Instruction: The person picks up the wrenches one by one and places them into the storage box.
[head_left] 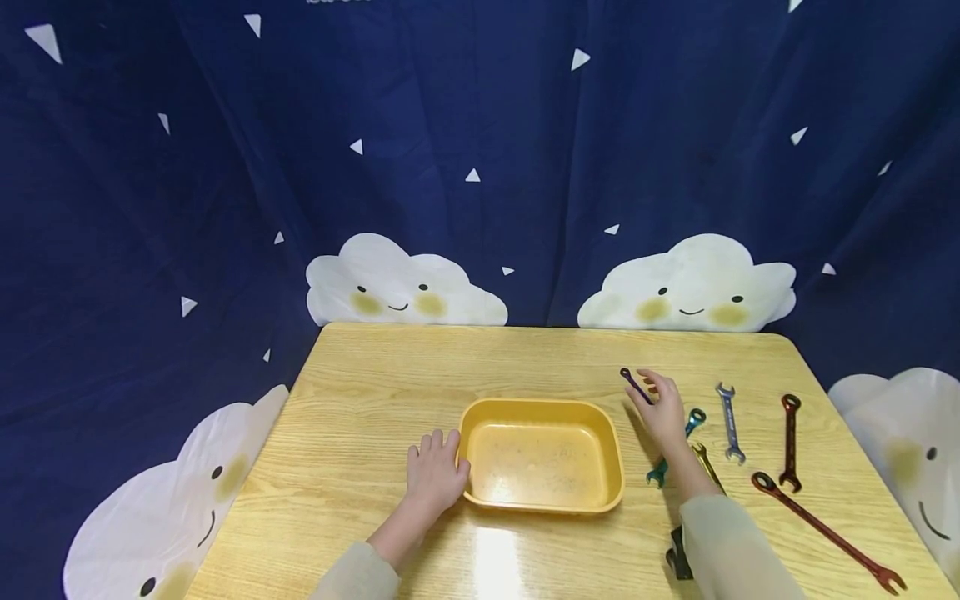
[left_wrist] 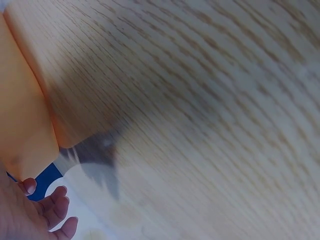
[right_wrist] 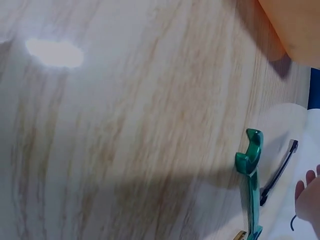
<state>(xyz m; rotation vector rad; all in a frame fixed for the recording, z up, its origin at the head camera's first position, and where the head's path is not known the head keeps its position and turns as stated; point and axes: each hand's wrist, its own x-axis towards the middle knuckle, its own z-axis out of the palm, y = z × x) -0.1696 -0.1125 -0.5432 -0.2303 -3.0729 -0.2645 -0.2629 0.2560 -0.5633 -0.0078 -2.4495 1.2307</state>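
A dark blue curtain printed with smiling clouds hangs beyond a yellow tray, which sits on a wooden table. At the tray's left side rests a person's left hand, fingers relaxed and thumb at the rim, apparently to steady it rather than clasp it. Just right of the tray, near its far corner, hovers the right hand, thumb and fingers parted, seemingly with no grip on anything. A long red wrench slants well to the tray's right, toward the person; a shorter red wrench lies level with the tray, far to its right. Closer on that side, a green wrench angles beneath the right wrist, with a silver wrench beyond it and a yellow wrench partly hidden by the forearm. The spacing probably lets each be picked up singly. Smallest, a purple wrench sits beyond the tray's far right corner, between the right hand's thumb and fingers, a stance that suits a pinch; the right wrist view shows no finger touching it.
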